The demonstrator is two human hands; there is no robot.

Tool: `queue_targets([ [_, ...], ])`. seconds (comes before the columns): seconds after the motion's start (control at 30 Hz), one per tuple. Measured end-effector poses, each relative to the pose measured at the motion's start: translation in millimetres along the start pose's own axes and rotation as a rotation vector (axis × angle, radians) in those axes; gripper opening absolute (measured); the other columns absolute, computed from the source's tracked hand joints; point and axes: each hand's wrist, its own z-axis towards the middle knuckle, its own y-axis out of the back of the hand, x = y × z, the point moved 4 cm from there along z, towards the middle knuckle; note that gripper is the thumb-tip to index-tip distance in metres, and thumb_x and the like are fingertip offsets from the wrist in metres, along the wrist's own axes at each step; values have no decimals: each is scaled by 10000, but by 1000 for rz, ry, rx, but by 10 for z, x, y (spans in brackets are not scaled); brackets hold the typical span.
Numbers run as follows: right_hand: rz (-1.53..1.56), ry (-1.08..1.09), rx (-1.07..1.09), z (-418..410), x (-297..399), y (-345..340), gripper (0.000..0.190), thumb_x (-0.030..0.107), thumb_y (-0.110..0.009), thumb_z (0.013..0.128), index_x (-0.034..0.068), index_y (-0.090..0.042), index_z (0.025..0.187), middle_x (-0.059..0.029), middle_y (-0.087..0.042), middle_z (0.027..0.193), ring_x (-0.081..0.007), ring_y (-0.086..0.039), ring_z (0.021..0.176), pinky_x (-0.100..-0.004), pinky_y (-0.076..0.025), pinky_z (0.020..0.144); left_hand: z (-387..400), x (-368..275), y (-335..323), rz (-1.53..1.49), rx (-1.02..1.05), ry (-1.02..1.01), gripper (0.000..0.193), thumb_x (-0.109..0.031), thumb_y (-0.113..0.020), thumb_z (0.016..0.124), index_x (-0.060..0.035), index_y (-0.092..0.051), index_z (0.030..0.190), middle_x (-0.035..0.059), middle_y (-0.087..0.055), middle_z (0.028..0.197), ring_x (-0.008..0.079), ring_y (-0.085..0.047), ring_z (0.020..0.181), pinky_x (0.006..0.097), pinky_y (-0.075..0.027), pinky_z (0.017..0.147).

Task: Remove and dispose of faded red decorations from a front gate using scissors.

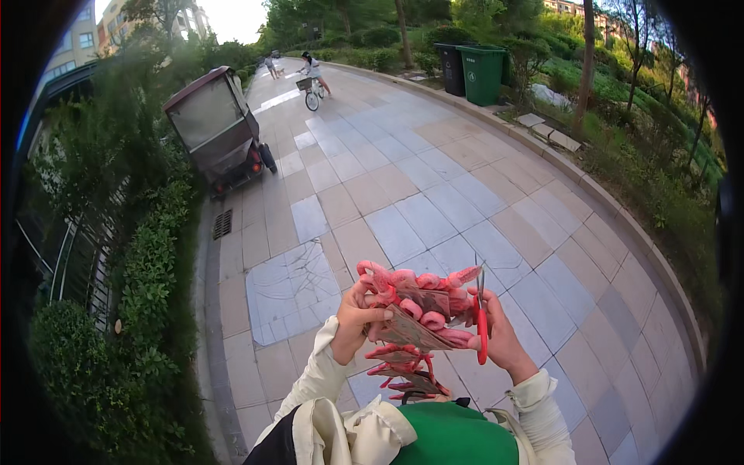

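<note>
My left hand point(356, 318) grips the left side of a bundle of pink fuzzy strands and brownish printed sheets point(419, 314), its thumb pressed on a sheet. On the bundle's right side, my right hand point(501, 337) holds scissors with red handles point(482, 328), their blades pointing away from me. These fingers also seem to touch the bundle; what they grip behind it is hidden. Below hangs a chain of similar red strands and folded sheets point(407, 369), reaching down towards the green garment on my front.
Paving slabs point(378, 215) stretch ahead. A covered three-wheeled vehicle point(212, 128) stands at the left by a hedge point(154, 267) and a drain grate point(222, 224). A person with a bicycle point(314, 87) and another person point(271, 68) are farther off. Bins point(482, 75) stand beyond the right curb point(546, 152).
</note>
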Motion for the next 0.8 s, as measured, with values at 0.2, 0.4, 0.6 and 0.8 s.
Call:
queue_targets([
  [0.2, -238, 123, 131, 1398, 244, 555, 1064, 302, -873, 642, 14, -198, 1414, -192, -443, 1332, -280, -489, 1200, -390, -370, 1041, 1236, -279, 68, -79, -67, -101, 541, 150, -632, 701, -23, -478, 1189, 145, -693, 960, 172, -674, 681, 230, -487, 491],
  [0.4, -7, 2, -11, 2795, -82, 1160, 895, 111, -809, 722, 17, -204, 1376, -186, -483, 1254, -243, -536, 1152, -355, -463, 956, 2835, -121, 295, -24, -82, -121, 522, 154, -632, 685, -14, -494, 1159, 121, -694, 892, 109, -489, 374, 223, -370, 353],
  [0.6, -148, 73, -44, 4187, -492, 2000, 913, 135, -826, 721, 20, -195, 1371, -174, -487, 1265, -244, -552, 1138, -358, -467, 956, 4562, 56, 504, -83, -72, -64, 541, 162, -621, 675, -14, -481, 1167, 127, -693, 900, 135, -577, 480, 226, -411, 383],
  [0.8, -117, 61, -97, 5384, -607, 2642, 882, 102, -828, 710, 32, -218, 1344, -166, -516, 1228, -241, -565, 1126, -347, -491, 924, 6125, -175, 558, 34, 48, -51, 504, 152, -634, 694, -5, -499, 1154, 138, -694, 967, 122, -621, 571, 204, -422, 428],
])
